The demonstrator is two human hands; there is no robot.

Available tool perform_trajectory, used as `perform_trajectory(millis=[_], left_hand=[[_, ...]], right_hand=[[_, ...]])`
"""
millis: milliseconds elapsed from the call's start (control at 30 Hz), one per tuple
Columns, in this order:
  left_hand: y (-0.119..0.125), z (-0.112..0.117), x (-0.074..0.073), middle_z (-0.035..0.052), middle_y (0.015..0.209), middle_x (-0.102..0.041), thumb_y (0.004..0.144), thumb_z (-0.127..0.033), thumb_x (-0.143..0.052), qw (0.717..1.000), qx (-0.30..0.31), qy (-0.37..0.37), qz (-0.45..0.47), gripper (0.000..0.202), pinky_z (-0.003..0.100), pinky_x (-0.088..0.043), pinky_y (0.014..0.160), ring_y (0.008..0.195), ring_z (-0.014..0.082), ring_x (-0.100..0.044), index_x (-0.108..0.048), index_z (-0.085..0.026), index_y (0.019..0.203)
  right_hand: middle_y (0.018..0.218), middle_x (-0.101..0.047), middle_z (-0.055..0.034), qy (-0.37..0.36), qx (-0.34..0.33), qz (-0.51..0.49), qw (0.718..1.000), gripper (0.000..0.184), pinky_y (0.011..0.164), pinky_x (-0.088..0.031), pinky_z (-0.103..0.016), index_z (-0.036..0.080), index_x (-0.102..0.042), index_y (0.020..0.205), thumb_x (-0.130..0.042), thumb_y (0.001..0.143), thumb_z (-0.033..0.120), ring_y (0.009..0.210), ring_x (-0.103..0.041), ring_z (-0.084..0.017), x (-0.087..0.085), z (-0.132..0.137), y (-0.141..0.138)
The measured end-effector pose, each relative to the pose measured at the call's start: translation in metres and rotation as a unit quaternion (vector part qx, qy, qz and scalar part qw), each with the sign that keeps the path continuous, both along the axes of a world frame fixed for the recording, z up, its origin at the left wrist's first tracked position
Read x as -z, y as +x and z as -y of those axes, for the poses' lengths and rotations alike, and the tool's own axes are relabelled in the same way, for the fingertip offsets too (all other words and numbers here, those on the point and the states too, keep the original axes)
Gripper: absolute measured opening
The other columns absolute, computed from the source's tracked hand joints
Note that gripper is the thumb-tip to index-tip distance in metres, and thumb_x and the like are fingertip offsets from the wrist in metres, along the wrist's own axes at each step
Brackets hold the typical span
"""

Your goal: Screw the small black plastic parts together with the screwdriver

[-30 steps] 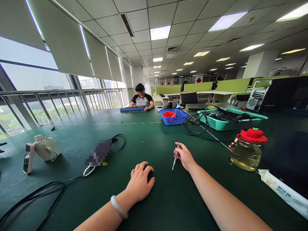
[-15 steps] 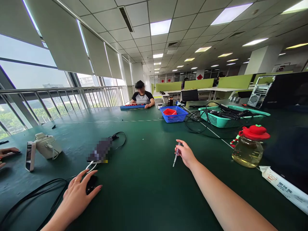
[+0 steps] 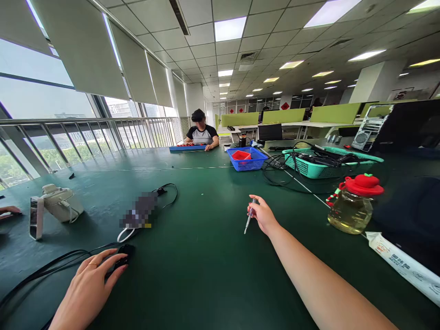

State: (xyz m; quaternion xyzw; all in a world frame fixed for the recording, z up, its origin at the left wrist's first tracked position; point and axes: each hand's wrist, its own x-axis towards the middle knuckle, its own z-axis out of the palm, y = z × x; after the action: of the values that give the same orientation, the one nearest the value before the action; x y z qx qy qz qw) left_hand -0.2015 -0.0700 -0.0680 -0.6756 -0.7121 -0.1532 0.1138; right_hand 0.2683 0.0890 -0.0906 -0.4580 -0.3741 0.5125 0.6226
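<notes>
My right hand (image 3: 263, 214) grips a slim screwdriver (image 3: 249, 221) near its top, over the middle of the dark green table (image 3: 192, 270). The screwdriver tilts, its thin tip pointing down and toward me. My left hand (image 3: 90, 279) is at the lower left, fingers and thumb closed around the sides of a small black object (image 3: 123, 256). Its exact kind I cannot make out, since the fingers cover part of it. Just beyond lies a dark blurred-out device (image 3: 140, 210) with a white cable loop (image 3: 125, 235). Black cables (image 3: 51, 268) run beside my left hand.
A phone (image 3: 36, 218) leans by a white case (image 3: 63, 204) at left, near another person's hand (image 3: 9, 211). A red-lidded jar (image 3: 352, 211) and white packet (image 3: 402, 266) lie right. Blue (image 3: 248, 164) and green baskets (image 3: 309, 172) stand farther back. A person (image 3: 201, 133) sits opposite.
My left hand has moved slightly left and toward me, its fingers drawing in around the black object. My right hand still holds the screwdriver in nearly the same place. The view has shifted slightly.
</notes>
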Motion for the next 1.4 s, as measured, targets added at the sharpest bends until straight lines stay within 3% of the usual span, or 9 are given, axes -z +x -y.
perform_trajectory(millis=[233,333,500,567,667,900,1200,1400], left_hand=[[0.021,0.001,-0.036,0.0122,0.114,-0.069,0.087,-0.055,-0.03,0.994,-0.049,0.079,0.051,0.059,0.047,-0.047,0.097,0.115,0.032,-0.057,-0.063,-0.02,0.12],[0.03,-0.003,-0.052,0.0117,0.107,-0.071,0.089,-0.053,-0.029,0.992,-0.092,0.046,0.073,0.061,0.042,-0.051,0.085,0.106,0.0309,-0.061,-0.06,-0.019,0.129],[0.036,-0.01,-0.064,0.0038,0.078,-0.072,0.093,-0.052,-0.032,0.97,-0.184,-0.053,0.15,0.055,0.027,-0.046,0.059,0.071,0.0226,-0.065,-0.061,-0.024,0.13],[0.036,-0.012,-0.062,0.0035,0.071,-0.07,0.094,-0.051,-0.032,0.965,-0.204,-0.063,0.152,0.053,0.026,-0.045,0.057,0.068,0.0223,-0.064,-0.064,-0.023,0.127],[0.033,-0.015,-0.053,0.0071,0.081,-0.073,0.095,-0.047,-0.033,0.973,-0.188,-0.05,0.127,0.051,0.028,-0.048,0.061,0.078,0.0246,-0.066,-0.066,-0.022,0.125],[0.018,-0.023,-0.023,0.0106,0.111,-0.073,0.094,-0.037,-0.035,0.99,-0.096,-0.011,0.099,0.046,0.039,-0.05,0.092,0.114,0.0284,-0.06,-0.068,-0.021,0.123],[0.003,-0.03,-0.006,0.0087,0.119,-0.071,0.093,-0.032,-0.03,0.994,-0.083,-0.045,0.063,0.049,0.044,-0.046,0.1,0.118,0.029,-0.057,-0.067,-0.022,0.123],[-0.002,-0.034,0.004,0.0073,0.123,-0.069,0.092,-0.045,-0.032,0.997,-0.067,-0.037,0.026,0.052,0.045,-0.042,0.105,0.119,0.0302,-0.056,-0.071,-0.022,0.118]], right_hand=[[0.059,-0.056,0.0062,-0.009,0.005,0.0,1.0,0.048,0.057,-0.04,-0.029,0.024,-0.054,0.107,-0.064,0.061,0.028,0.055,-0.05,-0.014,0.0,-0.001,0.001],[0.059,-0.057,0.0063,-0.013,0.005,0.001,1.0,0.048,0.057,-0.041,-0.029,0.024,-0.054,0.108,-0.064,0.061,0.028,0.055,-0.05,-0.014,0.0,-0.001,0.001],[0.058,-0.057,0.0065,-0.009,0.003,0.002,1.0,0.048,0.058,-0.041,-0.029,0.024,-0.052,0.109,-0.064,0.062,0.028,0.056,-0.051,-0.014,0.0,0.0,0.002],[0.058,-0.057,0.0063,-0.01,0.004,0.002,1.0,0.049,0.057,-0.041,-0.028,0.023,-0.052,0.109,-0.063,0.061,0.028,0.057,-0.051,-0.014,-0.001,0.0,0.001],[0.058,-0.056,0.0061,-0.015,0.006,0.005,1.0,0.049,0.057,-0.04,-0.028,0.023,-0.052,0.109,-0.063,0.061,0.028,0.057,-0.051,-0.014,-0.002,0.002,0.001],[0.059,-0.056,0.0061,-0.014,0.003,0.013,1.0,0.048,0.057,-0.04,-0.028,0.024,-0.053,0.108,-0.063,0.061,0.028,0.057,-0.051,-0.014,-0.003,0.002,0.0],[0.059,-0.056,0.0067,-0.01,-0.002,0.019,1.0,0.048,0.058,-0.041,-0.029,0.024,-0.053,0.109,-0.065,0.062,0.029,0.055,-0.05,-0.014,0.001,-0.002,0.002],[0.059,-0.056,0.007,-0.009,-0.004,0.02,1.0,0.051,0.058,-0.041,-0.029,0.024,-0.053,0.11,-0.064,0.061,0.03,0.054,-0.049,-0.013,0.003,-0.004,0.003]])
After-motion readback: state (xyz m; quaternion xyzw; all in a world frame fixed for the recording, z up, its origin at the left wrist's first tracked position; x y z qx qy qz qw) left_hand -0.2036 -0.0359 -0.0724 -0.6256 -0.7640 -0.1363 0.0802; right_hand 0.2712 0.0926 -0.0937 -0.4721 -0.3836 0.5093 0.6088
